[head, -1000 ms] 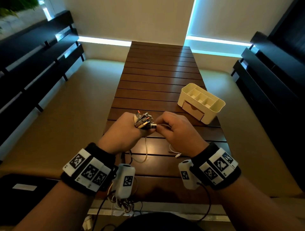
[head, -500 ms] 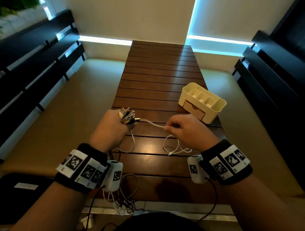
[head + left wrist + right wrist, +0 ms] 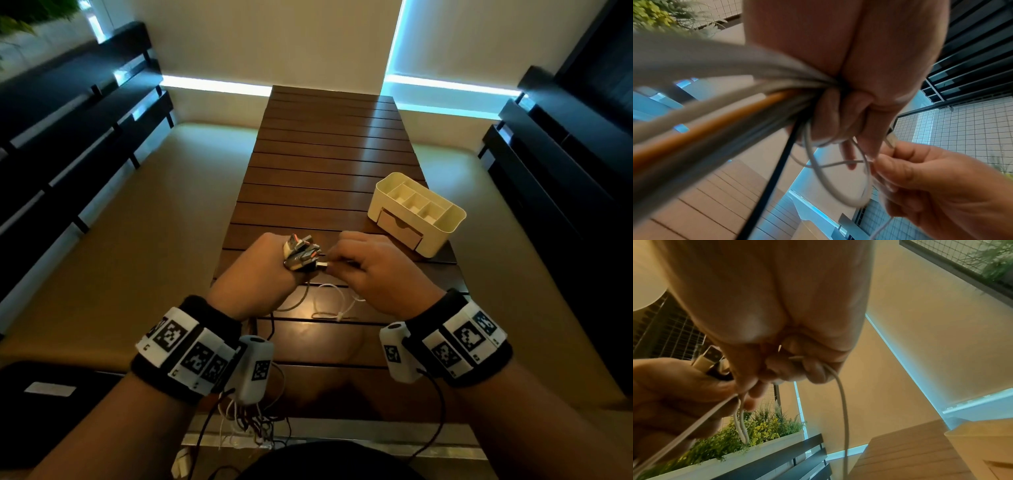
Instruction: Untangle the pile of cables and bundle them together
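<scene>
Right hand (image 3: 373,270) back beside left hand (image 3: 255,274) since half second ago; white cable (image 3: 337,305) slack again. Right fingers (image 3: 813,371) pinch white cable near connector. Left fingers (image 3: 838,120) curled tight round cable bundle (image 3: 731,104), connector ends (image 3: 301,253) protruding above fist. White loop lies on wooden table (image 3: 329,154). Cream organizer (image 3: 416,212) near, right.
</scene>
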Available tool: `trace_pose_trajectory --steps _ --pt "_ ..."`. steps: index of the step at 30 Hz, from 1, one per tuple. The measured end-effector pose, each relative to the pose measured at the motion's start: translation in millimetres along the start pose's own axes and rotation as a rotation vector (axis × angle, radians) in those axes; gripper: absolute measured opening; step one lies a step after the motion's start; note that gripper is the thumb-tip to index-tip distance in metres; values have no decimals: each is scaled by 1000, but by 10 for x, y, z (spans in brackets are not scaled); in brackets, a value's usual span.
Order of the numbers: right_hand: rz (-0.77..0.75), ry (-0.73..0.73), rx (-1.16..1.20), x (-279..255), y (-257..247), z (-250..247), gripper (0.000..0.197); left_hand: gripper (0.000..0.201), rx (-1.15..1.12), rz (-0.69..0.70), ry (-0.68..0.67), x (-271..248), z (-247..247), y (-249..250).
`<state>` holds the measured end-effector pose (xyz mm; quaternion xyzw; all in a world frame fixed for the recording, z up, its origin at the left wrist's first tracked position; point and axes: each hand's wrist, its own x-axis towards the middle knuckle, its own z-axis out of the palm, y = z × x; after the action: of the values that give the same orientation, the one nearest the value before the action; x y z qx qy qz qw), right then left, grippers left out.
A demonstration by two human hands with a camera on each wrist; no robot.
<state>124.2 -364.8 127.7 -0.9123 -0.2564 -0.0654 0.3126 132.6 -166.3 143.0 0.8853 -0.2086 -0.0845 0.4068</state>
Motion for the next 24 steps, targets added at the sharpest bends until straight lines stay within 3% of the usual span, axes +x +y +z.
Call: trace_pose_trajectory --steps 4,13,17,21,24 --pt "27 55 50 -35 -6 -27 7 20 45 13 -8 -33 1 30" --pt "302 69 277 -205 159 -23 9 11 -216 -180 422 -155 -245 -301" --pt "306 75 193 -139 165 -35 10 9 -215 -235 362 -150 -193 -338" --pt "364 -75 -154 -81 269 -8 17 8 -215 -183 410 -166 -191 -232" --pt "316 -130 -216 -70 234 49 19 9 -206 -104 350 -163 -124 -106"
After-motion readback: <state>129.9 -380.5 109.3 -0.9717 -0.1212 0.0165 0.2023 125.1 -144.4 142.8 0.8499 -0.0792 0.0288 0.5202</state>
